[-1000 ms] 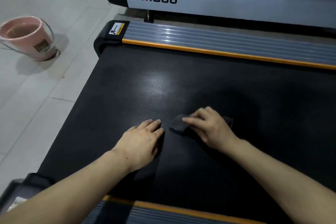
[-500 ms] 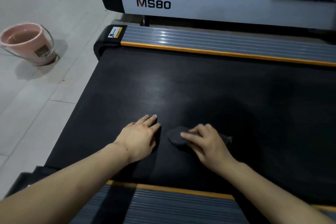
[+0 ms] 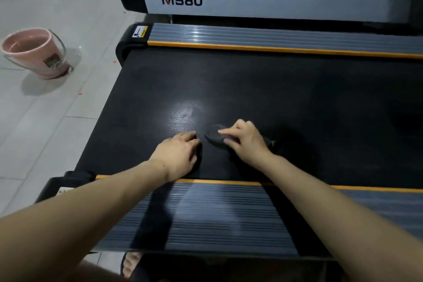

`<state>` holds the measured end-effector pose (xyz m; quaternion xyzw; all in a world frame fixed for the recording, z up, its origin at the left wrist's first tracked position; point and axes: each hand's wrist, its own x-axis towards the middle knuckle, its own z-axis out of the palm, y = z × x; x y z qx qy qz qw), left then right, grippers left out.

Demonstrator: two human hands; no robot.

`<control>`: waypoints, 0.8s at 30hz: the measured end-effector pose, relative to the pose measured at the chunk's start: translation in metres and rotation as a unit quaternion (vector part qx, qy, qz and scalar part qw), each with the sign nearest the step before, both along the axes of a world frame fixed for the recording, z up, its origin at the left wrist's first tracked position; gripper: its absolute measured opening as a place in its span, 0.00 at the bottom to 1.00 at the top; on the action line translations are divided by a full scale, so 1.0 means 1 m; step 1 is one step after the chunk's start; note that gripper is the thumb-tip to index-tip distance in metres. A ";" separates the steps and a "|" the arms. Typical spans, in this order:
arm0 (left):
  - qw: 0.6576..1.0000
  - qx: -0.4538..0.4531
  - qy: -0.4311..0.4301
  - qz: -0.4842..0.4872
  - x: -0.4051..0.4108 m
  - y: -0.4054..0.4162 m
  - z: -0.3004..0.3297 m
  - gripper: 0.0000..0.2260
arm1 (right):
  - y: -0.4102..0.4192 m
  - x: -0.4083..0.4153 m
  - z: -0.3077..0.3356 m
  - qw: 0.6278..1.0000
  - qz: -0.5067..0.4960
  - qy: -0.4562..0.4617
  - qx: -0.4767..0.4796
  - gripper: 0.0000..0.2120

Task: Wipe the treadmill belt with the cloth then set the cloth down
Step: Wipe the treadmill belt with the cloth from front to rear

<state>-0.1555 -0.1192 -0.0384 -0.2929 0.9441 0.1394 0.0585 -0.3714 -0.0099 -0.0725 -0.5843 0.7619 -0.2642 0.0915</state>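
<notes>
The black treadmill belt (image 3: 286, 98) fills the middle of the head view, with orange-trimmed grey side rails along its far and near edges. A small dark cloth (image 3: 215, 134) lies bunched on the belt near the near rail. My right hand (image 3: 247, 142) presses on the cloth with curled fingers gripping it; most of the cloth is hidden under the hand. My left hand (image 3: 180, 155) rests flat on the belt just left of the cloth, fingers straight, holding nothing.
A pink bucket (image 3: 34, 52) with a wire handle stands on the tiled floor to the left. A second treadmill marked MS80 (image 3: 263, 0) runs behind the far rail. My foot (image 3: 131, 263) shows below the near rail (image 3: 217, 217).
My view has pulled back, so the near rail now shows. Both hands with the cloth have slid toward the near edge of the belt.
</notes>
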 end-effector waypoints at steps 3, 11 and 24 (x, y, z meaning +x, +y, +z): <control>0.987 0.045 0.103 0.112 -0.010 0.025 -0.009 0.17 | 0.050 0.007 0.007 0.999 0.043 0.016 0.027 0.15; 0.984 -0.039 0.140 0.107 -0.014 0.052 -0.024 0.12 | 0.098 -0.026 0.006 0.968 -0.238 0.048 0.067 0.12; 0.982 -0.058 0.127 0.123 -0.019 0.050 -0.030 0.09 | 0.077 -0.019 0.003 0.974 -0.194 0.101 0.053 0.11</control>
